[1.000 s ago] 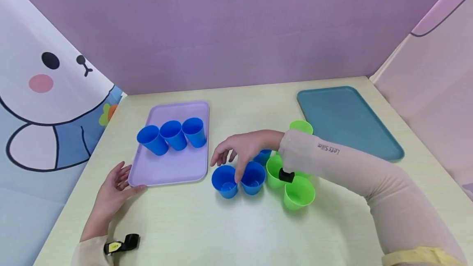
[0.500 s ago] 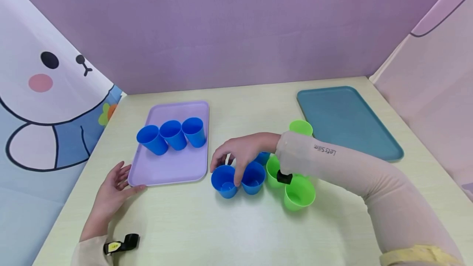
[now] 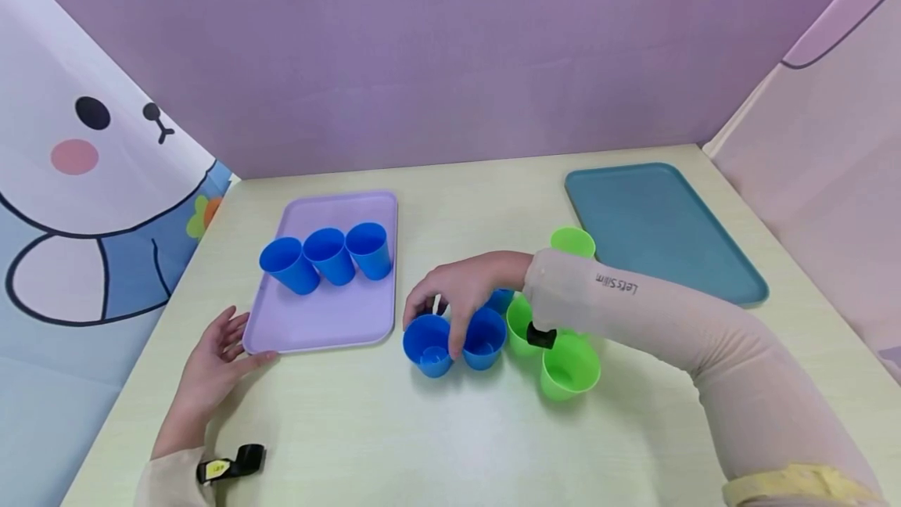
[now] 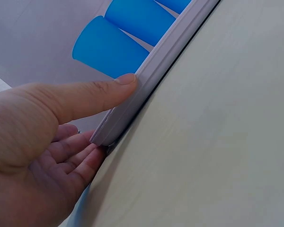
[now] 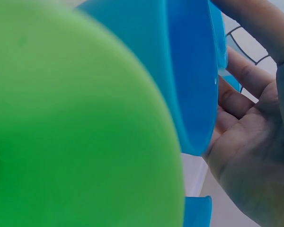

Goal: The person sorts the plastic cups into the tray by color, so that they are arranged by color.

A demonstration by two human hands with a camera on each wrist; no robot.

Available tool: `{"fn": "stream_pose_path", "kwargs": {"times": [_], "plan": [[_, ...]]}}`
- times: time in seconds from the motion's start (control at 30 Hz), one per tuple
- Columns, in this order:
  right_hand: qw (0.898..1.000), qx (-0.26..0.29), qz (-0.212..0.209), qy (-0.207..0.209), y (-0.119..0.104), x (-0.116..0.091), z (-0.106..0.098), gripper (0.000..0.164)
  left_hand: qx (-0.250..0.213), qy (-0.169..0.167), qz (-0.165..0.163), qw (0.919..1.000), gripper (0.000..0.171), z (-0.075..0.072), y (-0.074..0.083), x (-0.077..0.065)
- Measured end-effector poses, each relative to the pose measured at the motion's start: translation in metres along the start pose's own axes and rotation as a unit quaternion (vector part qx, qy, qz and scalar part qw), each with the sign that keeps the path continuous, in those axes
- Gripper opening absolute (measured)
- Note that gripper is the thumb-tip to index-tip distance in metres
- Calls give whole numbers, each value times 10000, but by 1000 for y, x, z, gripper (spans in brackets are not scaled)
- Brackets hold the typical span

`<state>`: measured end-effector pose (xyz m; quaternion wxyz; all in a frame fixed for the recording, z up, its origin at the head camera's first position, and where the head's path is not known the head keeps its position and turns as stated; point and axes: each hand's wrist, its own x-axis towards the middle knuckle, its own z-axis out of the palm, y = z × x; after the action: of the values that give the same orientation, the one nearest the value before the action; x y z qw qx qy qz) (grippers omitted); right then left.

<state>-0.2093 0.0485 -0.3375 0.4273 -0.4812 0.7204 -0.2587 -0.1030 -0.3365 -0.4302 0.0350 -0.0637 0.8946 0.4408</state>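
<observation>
Head view: purple backdrop (image 3: 450, 61) behind, pale table (image 3: 317, 429) in front. Teal tray (image 3: 676, 233) at far right, purple tray (image 3: 317, 327) at left. Pale right sleeve (image 3: 633, 311) crosses the middle, hiding part of what stands below. Right hand (image 3: 461, 284) over the loose cups; left hand (image 3: 214, 370) at the purple tray's near left corner. Three blue cups (image 3: 329, 257) stand mouth-up in a row on that tray; this much looks done. Three more blues show on the table between the trays: a front-left cup (image 3: 427, 346), its neighbour (image 3: 482, 343) just right, and a rear cup (image 3: 500, 301), mostly hidden. Green cups (image 3: 570, 374) stand right of these, exact count uncertain. Judged so: half the visible blues are placed, the front-left one is in hand but seemingly not lifted, every green in sight is off the trays. Right fingers curve round the front-left cup's far left side, thumb down its right side; firmness cannot be told. Left thumb lies on the purple tray's rim, fingers against the corner's outside, gripping it between them.
</observation>
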Motion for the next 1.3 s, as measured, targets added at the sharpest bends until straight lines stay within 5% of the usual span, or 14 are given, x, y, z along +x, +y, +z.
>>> {"fn": "stream_pose_path", "kwargs": {"times": [0.8,1.3], "plan": [[9991,-278,-219,225,-8,1,-9,57,19,-34,-115,9999,110,-1,-3,0],[9964,-574,-275,566,-26,22,-26,57,23,-36,-52,10000,109,0,-4,0]]}}
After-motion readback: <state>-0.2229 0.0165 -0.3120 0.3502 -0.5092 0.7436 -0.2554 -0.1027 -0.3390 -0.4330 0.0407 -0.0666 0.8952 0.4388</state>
